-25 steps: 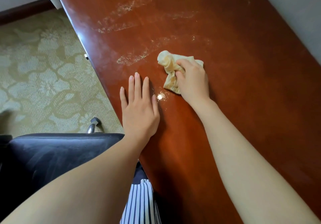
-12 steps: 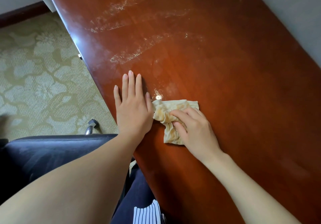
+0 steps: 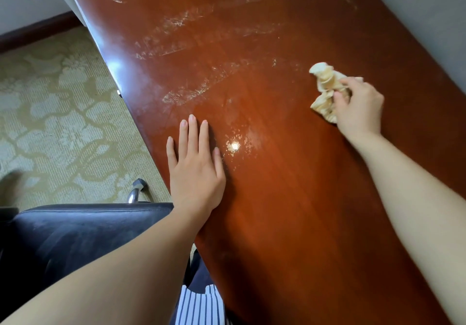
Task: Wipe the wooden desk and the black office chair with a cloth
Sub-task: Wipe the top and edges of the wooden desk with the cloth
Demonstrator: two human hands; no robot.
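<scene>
Meanwhile right hand [image 3: 359,108] grips cloth [image 3: 325,85] (crumpled) on desk [image 3: 290,198].

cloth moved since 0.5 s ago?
Yes. The cloth, gripped by the right hand, swept right across the desk, away from the planted left hand.

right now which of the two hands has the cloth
The right hand grips the crumpled cream cloth on the wooden desk; the left hand lies flat near the desk's edge, fingers straight, holding nothing.
</scene>
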